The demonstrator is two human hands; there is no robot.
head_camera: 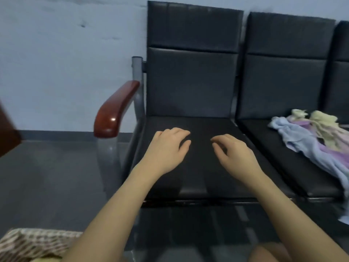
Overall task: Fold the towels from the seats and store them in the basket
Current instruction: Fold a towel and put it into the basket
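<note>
Over the near seat: both bare forearms reach forward from the near edge, hands side by side above the black cushion of the bench (188, 178).
Left hand (166, 148): palm down, wrist slightly bent, fingers (181, 132) loosely curled and close together, holding nothing; whether the tips touch the cushion cannot be told.
Right hand (234, 154): palm down, angled toward the left hand, fingers (220, 138) relaxed and a little bent with small gaps between them, holding nothing.
Gap: the two hands are near each other but apart.
Towels (311, 140): a crumpled heap of pale blue, lilac and yellow cloth on the next seat to the right, trailing over its near edge, well apart from both hands.
Basket (34, 242): woven, at the near left corner on the floor, partly hidden by the left forearm.
Armrest (115, 112): reddish wood, at the far left of the seat.
</note>
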